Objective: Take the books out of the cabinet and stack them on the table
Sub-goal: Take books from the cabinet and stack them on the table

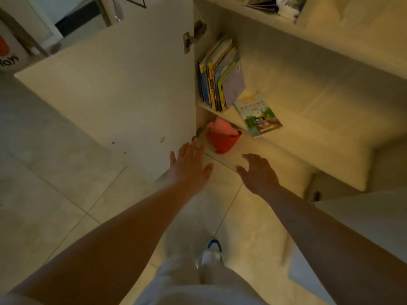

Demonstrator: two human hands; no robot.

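Note:
The cabinet stands open, its white door (114, 102) swung out to the left. Several thin, colourful books (217, 78) stand upright on the middle shelf (229, 114), leaning against the left wall. One picture book (257, 114) lies flat on that shelf, overhanging the front edge. My left hand (189, 166) reaches forward with straight fingers, below the shelf and near the door's lower corner, holding nothing. My right hand (259, 172) reaches beside it, fingers relaxed and slightly bent, also empty. Both hands are below the books and apart from them. No table is in view.
A red and pink bag-like thing (221, 137) sits in the compartment under the shelf. More papers (264, 3) lie on the top shelf. A white bin marked "Toys" (10, 51) stands far left. A second door (363, 216) stands open at right. Tiled floor and my shoe (213, 252) lie below.

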